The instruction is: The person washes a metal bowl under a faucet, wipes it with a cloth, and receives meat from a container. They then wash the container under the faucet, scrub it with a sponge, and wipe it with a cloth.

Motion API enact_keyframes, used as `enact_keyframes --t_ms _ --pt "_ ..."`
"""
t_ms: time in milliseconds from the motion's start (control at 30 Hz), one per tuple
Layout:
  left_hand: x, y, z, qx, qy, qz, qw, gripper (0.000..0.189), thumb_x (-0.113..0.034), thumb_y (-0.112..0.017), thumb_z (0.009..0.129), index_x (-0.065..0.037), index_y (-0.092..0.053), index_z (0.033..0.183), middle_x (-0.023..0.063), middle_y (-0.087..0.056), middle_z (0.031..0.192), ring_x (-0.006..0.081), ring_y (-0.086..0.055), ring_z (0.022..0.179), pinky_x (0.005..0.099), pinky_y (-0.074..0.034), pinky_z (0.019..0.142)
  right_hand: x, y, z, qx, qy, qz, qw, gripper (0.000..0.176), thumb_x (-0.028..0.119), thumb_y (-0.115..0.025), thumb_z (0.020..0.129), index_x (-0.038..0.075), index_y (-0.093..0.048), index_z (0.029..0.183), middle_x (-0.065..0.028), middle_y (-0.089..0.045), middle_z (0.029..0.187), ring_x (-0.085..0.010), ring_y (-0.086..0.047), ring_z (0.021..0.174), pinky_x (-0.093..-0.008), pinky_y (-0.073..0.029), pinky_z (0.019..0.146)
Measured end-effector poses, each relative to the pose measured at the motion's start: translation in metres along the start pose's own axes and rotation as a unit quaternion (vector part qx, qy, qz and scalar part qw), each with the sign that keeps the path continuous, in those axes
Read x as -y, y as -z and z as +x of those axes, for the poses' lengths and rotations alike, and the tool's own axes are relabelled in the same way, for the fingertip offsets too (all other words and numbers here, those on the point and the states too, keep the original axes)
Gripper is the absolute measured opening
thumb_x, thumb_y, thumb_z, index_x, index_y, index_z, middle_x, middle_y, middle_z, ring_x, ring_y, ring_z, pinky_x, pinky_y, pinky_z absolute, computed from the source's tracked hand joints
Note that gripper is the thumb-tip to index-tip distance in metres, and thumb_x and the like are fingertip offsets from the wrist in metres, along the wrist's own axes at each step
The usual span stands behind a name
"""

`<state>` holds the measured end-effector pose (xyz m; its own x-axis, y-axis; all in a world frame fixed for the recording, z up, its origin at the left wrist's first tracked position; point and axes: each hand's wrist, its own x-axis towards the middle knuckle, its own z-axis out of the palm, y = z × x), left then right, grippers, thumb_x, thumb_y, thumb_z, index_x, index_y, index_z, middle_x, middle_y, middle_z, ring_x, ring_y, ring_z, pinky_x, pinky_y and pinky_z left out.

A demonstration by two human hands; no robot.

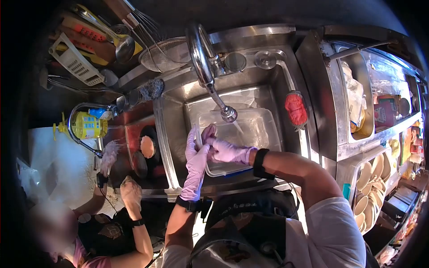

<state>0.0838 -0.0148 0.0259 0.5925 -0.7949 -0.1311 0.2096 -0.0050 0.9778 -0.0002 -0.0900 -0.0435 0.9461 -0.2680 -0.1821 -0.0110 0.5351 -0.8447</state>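
A clear plastic container sits in the steel sink under the faucet's spray head, with water running into it. Both my hands wear purple gloves. My left hand stands upright at the container's left wall and grips its rim. My right hand reaches in from the right, its fingers curled on the same rim and touching the left hand. I cannot see whether a cloth or sponge is in either hand.
A red scrubber lies on the sink's right ledge. A co-worker's hands work at the left basin holding dark pans. A yellow bottle, hanging utensils, a strainer and stacked bowls surround the sink.
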Motion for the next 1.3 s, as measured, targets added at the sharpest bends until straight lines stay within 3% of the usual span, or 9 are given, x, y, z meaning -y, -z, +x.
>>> enact_keyframes --t_ms 133,267,367,500,633,867,967,1167,1300 --pt "0.006 0.014 0.007 -0.026 -0.027 0.140 0.989 0.070 0.019 -0.052 0.070 -0.003 -0.039 0.136 0.0141 -0.044 0.137 0.0212 -0.042 0.126 0.0309 -0.033 0.105 -0.051 0.031 -0.007 0.148 -0.048 0.038 0.987 0.007 0.011 -0.052 0.084 0.005 -0.053 0.089 -0.0076 -0.054 0.077 -0.0212 -0.050 0.068 -0.0299 -0.040 0.067" --pt "0.003 0.025 0.015 -0.017 -0.016 0.119 0.993 0.070 0.019 -0.053 0.070 -0.002 -0.040 0.135 0.0105 -0.039 0.142 0.0194 -0.036 0.131 0.0296 -0.029 0.107 -0.041 0.066 -0.058 0.086 0.018 -0.488 0.868 0.018 0.018 -0.051 0.086 0.002 -0.057 0.085 -0.0109 -0.057 0.078 -0.0243 -0.053 0.069 -0.0308 -0.042 0.070" --pt "-0.017 0.024 0.016 -0.014 0.010 0.144 0.989 0.069 0.018 -0.052 0.072 -0.001 -0.038 0.137 0.0110 -0.038 0.143 0.0193 -0.038 0.130 0.0286 -0.031 0.106 -0.042 0.090 -0.077 -0.025 -0.085 -0.467 0.880 0.019 0.018 -0.052 0.085 0.001 -0.058 0.085 -0.0082 -0.057 0.075 -0.0189 -0.051 0.066 -0.0279 -0.041 0.067" --pt "-0.027 0.026 0.023 -0.001 0.036 0.152 0.988 0.068 0.017 -0.049 0.073 0.000 -0.036 0.137 0.0114 -0.036 0.144 0.0195 -0.036 0.131 0.0284 -0.031 0.106 -0.012 0.089 -0.047 -0.066 -0.092 0.121 0.986 0.016 0.016 -0.052 0.086 0.002 -0.057 0.089 -0.0079 -0.055 0.076 -0.0175 -0.052 0.069 -0.0285 -0.043 0.067" --pt "-0.031 0.016 0.024 0.016 0.054 0.177 0.983 0.068 0.015 -0.051 0.073 -0.002 -0.037 0.138 0.0109 -0.040 0.141 0.0160 -0.047 0.120 0.0261 -0.039 0.097 0.010 0.086 -0.014 -0.099 0.030 -0.216 0.971 0.015 0.014 -0.053 0.086 0.004 -0.053 0.097 -0.0102 -0.055 0.082 -0.0244 -0.060 0.077 -0.0356 -0.049 0.067" --pt "-0.028 0.011 0.020 0.042 0.060 0.112 0.991 0.072 0.015 -0.053 0.072 -0.008 -0.038 0.139 0.0068 -0.048 0.134 0.0123 -0.053 0.110 0.0224 -0.044 0.088 -0.031 0.135 0.015 -0.013 0.196 -0.691 0.695 0.032 0.039 -0.048 0.088 0.014 -0.057 0.106 -0.0165 -0.061 0.095 -0.0325 -0.061 0.088 -0.0427 -0.050 0.078" --pt "-0.029 0.009 0.023 0.017 0.064 0.135 0.989 0.072 0.015 -0.052 0.072 -0.007 -0.038 0.139 0.0053 -0.047 0.135 0.0112 -0.053 0.109 0.0217 -0.044 0.087 0.009 0.112 -0.008 -0.055 0.036 -0.646 0.760 0.039 0.038 -0.050 0.084 0.013 -0.053 0.115 -0.0149 -0.063 0.097 -0.0328 -0.062 0.092 -0.0423 -0.051 0.077" --pt "-0.048 -0.002 0.028 0.020 0.049 0.112 0.992 0.072 0.014 -0.052 0.071 -0.006 -0.038 0.139 0.0044 -0.048 0.134 0.0091 -0.051 0.111 0.0206 -0.043 0.088 -0.029 0.122 -0.046 0.000 0.012 -0.928 0.374 0.044 0.034 -0.048 0.085 0.009 -0.051 0.122 -0.0122 -0.054 0.126 -0.0309 -0.053 0.112 -0.0448 -0.049 0.082" --pt "-0.030 -0.007 0.031 0.028 -0.032 0.181 0.983 0.075 0.013 -0.055 0.070 -0.008 -0.038 0.139 0.0029 -0.048 0.134 0.0068 -0.052 0.105 0.0169 -0.042 0.082 -0.052 0.107 -0.042 -0.046 -0.124 -0.795 0.592 0.041 0.023 -0.047 0.086 0.007 -0.050 0.124 -0.0120 -0.050 0.129 -0.0287 -0.050 0.116 -0.0486 -0.048 0.081"
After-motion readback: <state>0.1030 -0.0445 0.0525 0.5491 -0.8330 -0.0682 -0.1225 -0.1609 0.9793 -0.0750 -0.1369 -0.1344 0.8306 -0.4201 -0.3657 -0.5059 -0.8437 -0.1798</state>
